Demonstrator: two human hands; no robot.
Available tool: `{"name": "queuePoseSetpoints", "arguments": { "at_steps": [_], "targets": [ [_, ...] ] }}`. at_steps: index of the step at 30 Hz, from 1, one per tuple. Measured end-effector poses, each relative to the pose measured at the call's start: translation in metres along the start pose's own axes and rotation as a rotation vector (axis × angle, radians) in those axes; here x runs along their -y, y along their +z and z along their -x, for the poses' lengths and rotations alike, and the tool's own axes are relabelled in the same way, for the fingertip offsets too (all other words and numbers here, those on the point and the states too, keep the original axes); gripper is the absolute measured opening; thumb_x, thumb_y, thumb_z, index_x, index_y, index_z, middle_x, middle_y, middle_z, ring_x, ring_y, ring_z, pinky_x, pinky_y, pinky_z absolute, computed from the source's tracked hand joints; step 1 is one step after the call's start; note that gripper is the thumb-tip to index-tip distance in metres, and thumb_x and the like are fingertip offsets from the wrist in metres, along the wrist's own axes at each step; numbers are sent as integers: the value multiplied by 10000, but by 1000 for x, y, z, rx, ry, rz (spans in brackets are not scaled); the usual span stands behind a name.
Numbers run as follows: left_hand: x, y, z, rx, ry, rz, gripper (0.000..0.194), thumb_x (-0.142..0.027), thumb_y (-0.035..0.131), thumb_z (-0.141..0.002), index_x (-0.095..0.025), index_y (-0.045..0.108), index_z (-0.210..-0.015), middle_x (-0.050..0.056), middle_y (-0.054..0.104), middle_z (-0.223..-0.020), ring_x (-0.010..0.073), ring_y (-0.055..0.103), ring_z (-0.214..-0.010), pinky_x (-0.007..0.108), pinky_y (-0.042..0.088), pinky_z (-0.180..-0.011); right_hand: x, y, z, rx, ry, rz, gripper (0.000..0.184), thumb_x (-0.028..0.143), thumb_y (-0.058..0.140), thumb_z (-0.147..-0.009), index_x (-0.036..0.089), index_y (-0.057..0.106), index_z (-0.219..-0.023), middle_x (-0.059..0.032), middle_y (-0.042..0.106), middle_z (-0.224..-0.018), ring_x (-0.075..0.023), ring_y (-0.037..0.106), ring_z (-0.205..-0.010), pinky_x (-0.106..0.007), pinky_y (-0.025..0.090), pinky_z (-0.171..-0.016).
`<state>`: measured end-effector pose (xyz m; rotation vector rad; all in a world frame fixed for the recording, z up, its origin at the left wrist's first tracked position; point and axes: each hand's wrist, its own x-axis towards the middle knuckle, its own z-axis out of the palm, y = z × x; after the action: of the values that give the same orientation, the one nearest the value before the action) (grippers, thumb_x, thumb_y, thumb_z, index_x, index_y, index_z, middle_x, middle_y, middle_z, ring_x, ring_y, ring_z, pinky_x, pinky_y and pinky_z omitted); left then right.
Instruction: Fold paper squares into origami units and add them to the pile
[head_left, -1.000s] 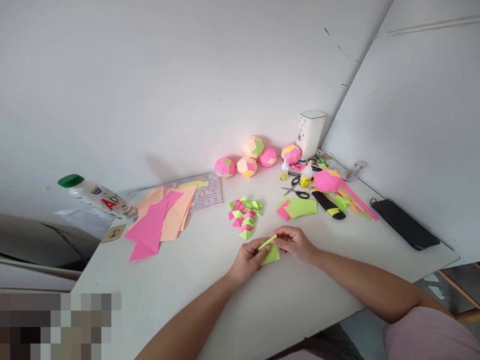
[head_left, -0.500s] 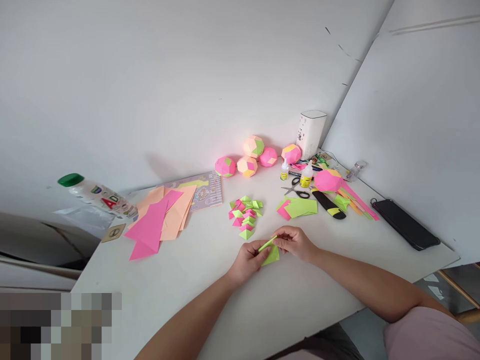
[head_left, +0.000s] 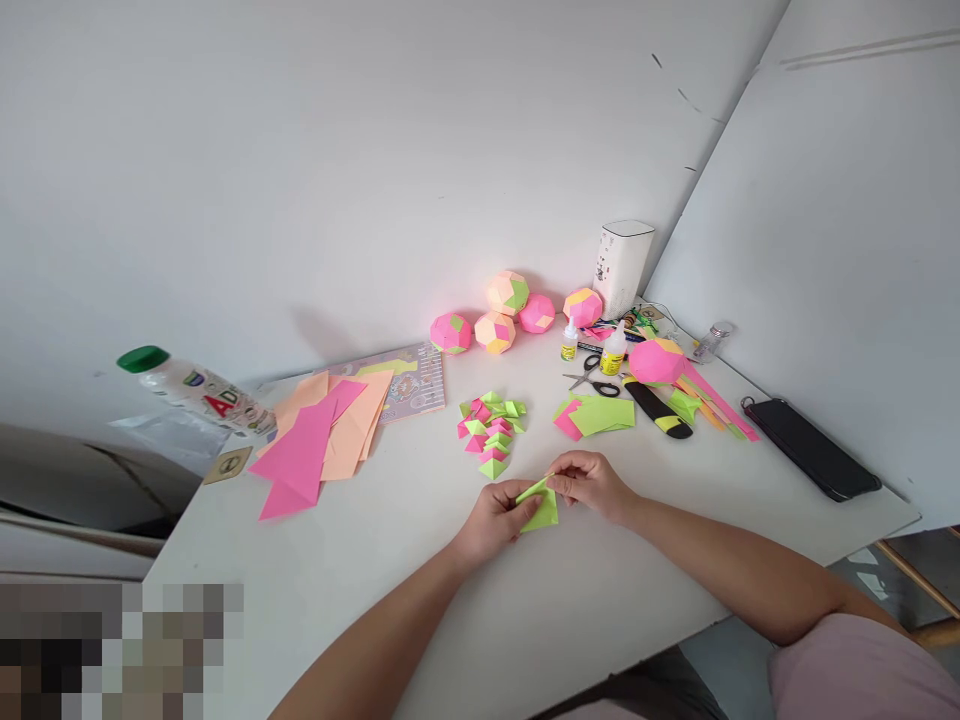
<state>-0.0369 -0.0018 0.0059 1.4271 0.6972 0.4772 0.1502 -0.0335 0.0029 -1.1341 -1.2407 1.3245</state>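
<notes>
Between my hands is a lime-green piece of paper point(head_left: 543, 512), folded along its upper edge. My left hand point(head_left: 495, 518) is closed on its left side, the thumb lying over the front. The fingers of my right hand point(head_left: 589, 484) pinch its upper right corner; some fingertips are hidden behind the paper. Just beyond the hands lies a cluster of small folded pink and green paper pieces point(head_left: 491, 440). Farther right sits a small stack of flat green and pink paper pieces point(head_left: 604, 415).
Pink sheets point(head_left: 296, 455) and peach sheets point(head_left: 349, 440) lie left, near a bottle point(head_left: 202, 395). Several paper balls point(head_left: 495, 332) sit along the wall. Scissors point(head_left: 604, 388), a glue bottle point(head_left: 613, 355), a utility knife point(head_left: 656, 408) and a phone point(head_left: 810, 447) lie right.
The folded strip along the paper's top edge looks less raised now, and more of the sheet's front shows. Both hands stay in nearly the same place, still gripping it.
</notes>
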Motion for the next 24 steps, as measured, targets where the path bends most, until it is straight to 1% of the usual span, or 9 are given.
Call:
{"name": "queuePoseSetpoints", "arguments": {
  "at_steps": [6,11,24],
  "targets": [
    [1,-2,-1,4,-10,20,362,-427,555,-787,-127,674,-950,-52,427,-506,43,339,-377,165,293,-339,2,0,-1,8,7,-28,190,323,702,-680,149,625,-683,43,508,-525,-72,447,-444,-198,340,-415],
    [2,-2,-2,6,-10,37,358,-425,561,-782,-129,673,-950,-51,426,-515,40,339,-383,163,303,-345,1,0,-1,-11,8,-52,174,293,713,-669,149,615,-663,43,513,-535,-68,446,-442,-198,350,-419],
    [1,1,-5,-6,-33,64,379,-450,560,-773,-126,665,-940,-49,417,-524,40,335,-389,164,291,-347,2,-5,-2,-43,29,-71,187,315,704,-676,147,622,-668,35,521,-533,-76,457,-429,-208,348,-416]
  ]
}}
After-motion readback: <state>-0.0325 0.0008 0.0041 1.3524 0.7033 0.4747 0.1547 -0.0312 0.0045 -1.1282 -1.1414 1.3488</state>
